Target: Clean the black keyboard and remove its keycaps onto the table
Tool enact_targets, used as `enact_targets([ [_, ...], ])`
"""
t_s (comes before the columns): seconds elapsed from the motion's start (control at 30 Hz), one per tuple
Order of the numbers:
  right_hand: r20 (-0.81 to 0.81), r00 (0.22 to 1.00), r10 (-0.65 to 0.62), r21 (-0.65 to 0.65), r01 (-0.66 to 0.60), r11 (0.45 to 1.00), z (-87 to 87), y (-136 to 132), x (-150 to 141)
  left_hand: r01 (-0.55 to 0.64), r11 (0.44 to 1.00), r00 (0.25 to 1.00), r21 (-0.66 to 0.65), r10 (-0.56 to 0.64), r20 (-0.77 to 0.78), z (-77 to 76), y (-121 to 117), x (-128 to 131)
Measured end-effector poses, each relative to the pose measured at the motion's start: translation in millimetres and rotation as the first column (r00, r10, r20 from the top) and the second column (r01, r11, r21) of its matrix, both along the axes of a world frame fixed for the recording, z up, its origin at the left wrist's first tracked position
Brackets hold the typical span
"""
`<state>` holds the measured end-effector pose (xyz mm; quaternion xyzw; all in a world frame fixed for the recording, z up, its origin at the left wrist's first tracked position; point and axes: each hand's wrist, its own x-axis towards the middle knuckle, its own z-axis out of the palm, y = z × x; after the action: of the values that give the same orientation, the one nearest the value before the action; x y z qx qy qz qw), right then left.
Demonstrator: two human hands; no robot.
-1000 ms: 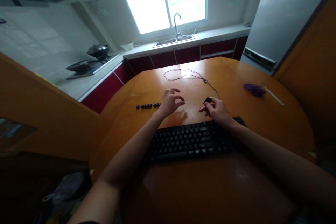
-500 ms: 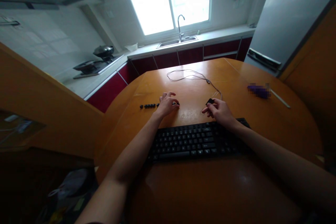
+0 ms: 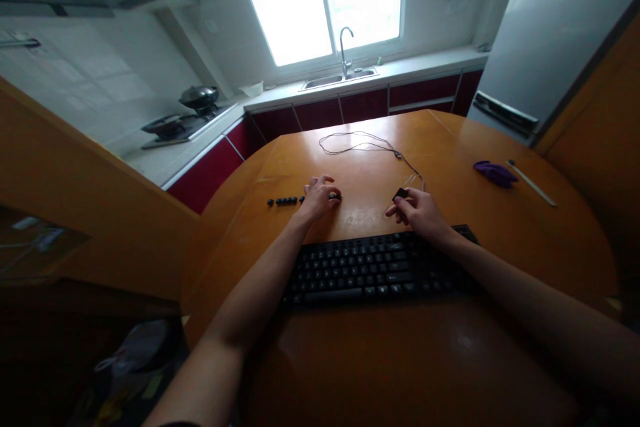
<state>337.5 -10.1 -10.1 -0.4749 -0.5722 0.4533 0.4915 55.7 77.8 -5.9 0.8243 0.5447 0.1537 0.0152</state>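
Note:
A black keyboard (image 3: 350, 270) lies in front of me on the wooden table. Beyond it runs a row of small black keycaps (image 3: 287, 201). My left hand (image 3: 319, 199) rests at the right end of that row, its thumb and a bent finger pinching a black keycap (image 3: 335, 197) on the tabletop; the hand covers part of the row. Above the keyboard's upper right part, my right hand (image 3: 419, 212) is closed on a small black piece (image 3: 400, 194), too small to identify surely. Thin pale wires (image 3: 410, 179) show just beyond these fingers.
The keyboard's cable (image 3: 357, 134) loops across the far part of the table (image 3: 350, 360). To the right lie a purple cloth-like item (image 3: 495, 173) and a long pale stick (image 3: 534, 185). Behind are a counter with a sink (image 3: 323, 82), a stove (image 3: 173, 130) and a refrigerator (image 3: 530, 40).
The whole view has shifted very slightly. Both hands keep nearly the same place and grip, and the keycaps and keyboard stay put.

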Motion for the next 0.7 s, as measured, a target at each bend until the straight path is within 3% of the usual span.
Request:
enact_targets([
  [0.7,0.012,1.000,0.025,-0.008,-0.025,1.000,1.2,-0.9,-0.4,-0.058,0.998,0.998,-0.026,0.058,0.010,-0.4,2.2,-0.5],
])
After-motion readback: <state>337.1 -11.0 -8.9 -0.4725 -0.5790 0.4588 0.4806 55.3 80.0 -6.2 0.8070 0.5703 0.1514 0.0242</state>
